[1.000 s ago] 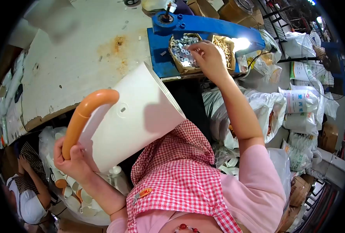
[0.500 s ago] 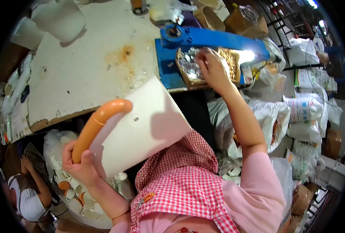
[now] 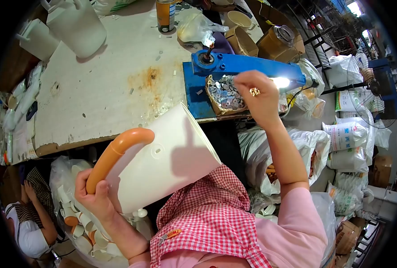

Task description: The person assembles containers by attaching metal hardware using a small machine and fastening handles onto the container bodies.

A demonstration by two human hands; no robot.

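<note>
Left hand (image 3: 94, 193) wraps the orange handle (image 3: 117, 151) on a white container (image 3: 165, 167); curled right hand (image 3: 262, 99), contents unclear, has shifted from washers (image 3: 225, 93) toward gold pieces (image 3: 254, 92).

I'm in a workshop: blue metal machine (image 3: 256, 65) at one o'clock, loose washers (image 3: 226, 92) beside it, printed sacks (image 3: 346, 136) at three.

gold pieces (image 3: 254, 91) partly hidden by right fingers (image 3: 246, 79), upper-left white bucket (image 3: 76, 29) cut off above

glossy, smooth orange plastic handle (image 3: 111, 161)
</note>
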